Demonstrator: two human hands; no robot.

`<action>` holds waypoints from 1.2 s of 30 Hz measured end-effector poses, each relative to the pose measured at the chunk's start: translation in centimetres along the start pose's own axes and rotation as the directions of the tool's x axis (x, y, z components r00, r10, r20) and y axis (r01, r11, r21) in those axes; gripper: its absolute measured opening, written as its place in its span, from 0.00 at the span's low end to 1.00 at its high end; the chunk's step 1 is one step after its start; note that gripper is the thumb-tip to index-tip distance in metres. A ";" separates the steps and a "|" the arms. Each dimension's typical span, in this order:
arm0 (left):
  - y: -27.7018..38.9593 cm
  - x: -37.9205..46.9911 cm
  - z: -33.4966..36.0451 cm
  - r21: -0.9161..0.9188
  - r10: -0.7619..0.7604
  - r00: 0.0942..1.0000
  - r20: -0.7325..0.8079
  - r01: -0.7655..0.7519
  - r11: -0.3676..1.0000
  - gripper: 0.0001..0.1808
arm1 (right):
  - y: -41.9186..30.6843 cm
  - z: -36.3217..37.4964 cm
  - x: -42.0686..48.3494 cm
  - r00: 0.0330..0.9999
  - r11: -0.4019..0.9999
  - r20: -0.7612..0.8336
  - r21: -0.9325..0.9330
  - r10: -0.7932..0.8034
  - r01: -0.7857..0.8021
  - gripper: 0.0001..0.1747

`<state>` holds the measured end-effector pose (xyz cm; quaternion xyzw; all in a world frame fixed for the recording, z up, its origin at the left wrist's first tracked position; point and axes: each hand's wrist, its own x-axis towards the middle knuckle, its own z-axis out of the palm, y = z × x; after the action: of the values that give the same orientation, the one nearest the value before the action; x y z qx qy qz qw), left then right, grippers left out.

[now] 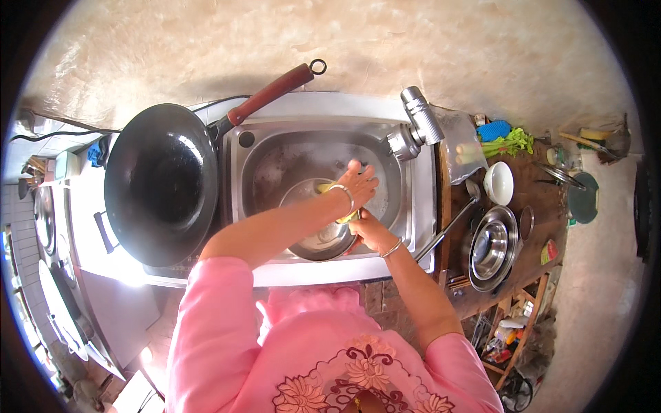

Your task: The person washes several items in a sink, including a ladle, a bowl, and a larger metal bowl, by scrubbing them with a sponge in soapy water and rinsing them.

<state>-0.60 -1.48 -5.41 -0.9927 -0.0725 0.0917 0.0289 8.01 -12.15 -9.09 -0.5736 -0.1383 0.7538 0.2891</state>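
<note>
My left hand (360, 183), with a bangle at the wrist, reaches over the sink (268, 155) with its fingers spread and nothing visible in them. Below it, a round metal bowl (315, 242) sits at the sink's near side. My right hand (369, 231), also wearing a bangle, grips the bowl's right rim, thumb above and fingers underneath. Yellowish pieces (324, 187) show in the bowl beside my left wrist; what they are I cannot tell. My left forearm hides part of the bowl. Wet, whitish residue lies on the sink floor.
A black wok (162, 186) stands left of the sink, its red-brown handle (273, 93) reaching over the back edge. The chrome faucet (413, 129) juts over the back right corner. Rightward are a ladle (454, 214), a white bowl (499, 183), nested metal basins (493, 250) and leafy greens (511, 142).
</note>
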 end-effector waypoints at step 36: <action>-4.3 -2.5 4.5 -0.633 -0.389 0.866 -0.313 0.116 0.766 0.23 | -1.2 -1.8 1.5 0.753 0.578 -0.154 -0.741 -0.640 0.341 0.33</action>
<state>-4.48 2.59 -9.10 -0.9263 -0.2258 -0.1599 -0.2558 9.74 -10.54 -10.15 -0.7170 -0.4945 0.3999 0.2854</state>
